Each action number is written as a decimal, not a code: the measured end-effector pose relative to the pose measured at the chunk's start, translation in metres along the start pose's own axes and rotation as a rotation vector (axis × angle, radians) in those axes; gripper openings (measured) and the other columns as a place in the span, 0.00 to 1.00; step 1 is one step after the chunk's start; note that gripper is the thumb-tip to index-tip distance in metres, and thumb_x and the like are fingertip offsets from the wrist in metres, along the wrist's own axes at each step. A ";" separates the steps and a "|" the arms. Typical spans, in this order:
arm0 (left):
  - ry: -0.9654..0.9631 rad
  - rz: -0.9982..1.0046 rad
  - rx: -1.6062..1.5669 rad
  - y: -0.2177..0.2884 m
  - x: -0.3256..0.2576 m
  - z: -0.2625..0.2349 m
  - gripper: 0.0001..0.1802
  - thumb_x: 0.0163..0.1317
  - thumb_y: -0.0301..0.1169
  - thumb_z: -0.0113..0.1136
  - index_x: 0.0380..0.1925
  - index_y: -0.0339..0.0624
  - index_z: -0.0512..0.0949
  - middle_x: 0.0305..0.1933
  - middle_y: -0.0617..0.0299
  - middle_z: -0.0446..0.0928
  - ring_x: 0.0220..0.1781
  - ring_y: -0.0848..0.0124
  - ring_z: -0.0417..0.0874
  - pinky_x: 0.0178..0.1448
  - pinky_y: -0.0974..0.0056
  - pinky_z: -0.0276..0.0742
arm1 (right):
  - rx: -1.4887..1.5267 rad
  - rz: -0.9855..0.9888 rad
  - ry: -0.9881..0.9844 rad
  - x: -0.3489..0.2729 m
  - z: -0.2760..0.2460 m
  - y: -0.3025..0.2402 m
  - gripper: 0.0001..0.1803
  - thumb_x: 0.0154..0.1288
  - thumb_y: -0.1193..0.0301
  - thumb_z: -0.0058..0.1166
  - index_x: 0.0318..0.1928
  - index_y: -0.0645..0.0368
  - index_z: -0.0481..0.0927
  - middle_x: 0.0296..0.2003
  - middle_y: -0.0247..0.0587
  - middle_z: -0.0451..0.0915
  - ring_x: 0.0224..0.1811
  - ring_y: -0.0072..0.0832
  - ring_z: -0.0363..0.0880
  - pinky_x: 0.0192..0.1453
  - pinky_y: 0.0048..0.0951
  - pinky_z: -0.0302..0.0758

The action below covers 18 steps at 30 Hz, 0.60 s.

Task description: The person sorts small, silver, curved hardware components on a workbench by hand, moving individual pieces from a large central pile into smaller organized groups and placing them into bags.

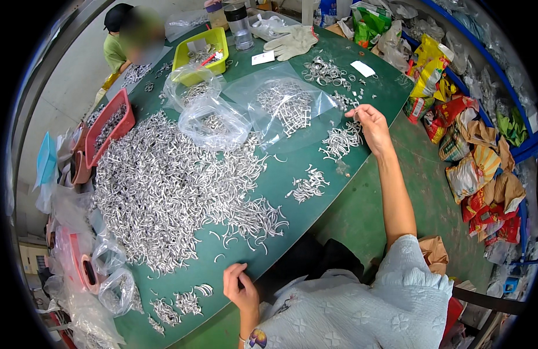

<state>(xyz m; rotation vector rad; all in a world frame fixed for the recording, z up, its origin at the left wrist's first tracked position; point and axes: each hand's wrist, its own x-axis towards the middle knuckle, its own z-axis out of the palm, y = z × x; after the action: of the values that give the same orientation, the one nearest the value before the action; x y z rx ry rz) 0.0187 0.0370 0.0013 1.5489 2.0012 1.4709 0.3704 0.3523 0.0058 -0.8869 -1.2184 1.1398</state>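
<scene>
A broad heap of small curved silver metal pieces (pixel 158 186) covers the left half of the green table (pixel 304 227). My right hand (pixel 372 125) reaches out at the table's right edge, its fingers pinched over a small pile of similar pieces (pixel 342 141); what they hold is too small to make out. By the near edge, my left hand (pixel 241 289) is curled, and anything inside it is hidden. Another little pile (pixel 307 186) lies between the heap and the right edge. Several small clusters (pixel 187 302) sit at the near left.
Clear plastic bags of metal parts (pixel 214 125) and a flat plastic sheet (pixel 269 136) lie mid-table. Farther back are a yellow-green basket (pixel 225 46), a glove (pixel 292 43) and a jar (pixel 240 32). A red basket (pixel 129 116) stands left; another person (pixel 115 52) sits beyond.
</scene>
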 end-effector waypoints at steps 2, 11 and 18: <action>0.001 -0.004 0.001 0.001 0.000 0.000 0.13 0.54 0.09 0.51 0.34 0.32 0.81 0.35 0.49 0.79 0.36 0.58 0.81 0.43 0.62 0.76 | 0.255 0.088 0.050 0.000 -0.001 -0.004 0.07 0.73 0.68 0.53 0.43 0.59 0.76 0.34 0.35 0.81 0.37 0.23 0.77 0.47 0.24 0.73; -0.001 -0.006 0.022 0.002 0.001 0.000 0.12 0.54 0.09 0.51 0.34 0.32 0.81 0.35 0.49 0.79 0.37 0.58 0.81 0.44 0.62 0.76 | -0.841 -0.087 -0.044 -0.007 -0.006 -0.023 0.06 0.60 0.73 0.65 0.38 0.58 0.84 0.23 0.30 0.65 0.26 0.22 0.65 0.31 0.27 0.65; -0.002 0.000 0.027 0.000 0.002 0.001 0.12 0.54 0.09 0.51 0.33 0.31 0.80 0.35 0.49 0.79 0.36 0.58 0.81 0.44 0.62 0.76 | -1.261 -0.081 -0.246 -0.002 0.008 -0.023 0.09 0.59 0.75 0.62 0.42 0.55 0.84 0.34 0.42 0.74 0.43 0.41 0.74 0.50 0.39 0.69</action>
<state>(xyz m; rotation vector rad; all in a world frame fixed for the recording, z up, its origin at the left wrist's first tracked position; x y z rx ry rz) 0.0189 0.0389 0.0018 1.5608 2.0283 1.4474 0.3668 0.3447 0.0290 -1.5989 -2.1953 0.2940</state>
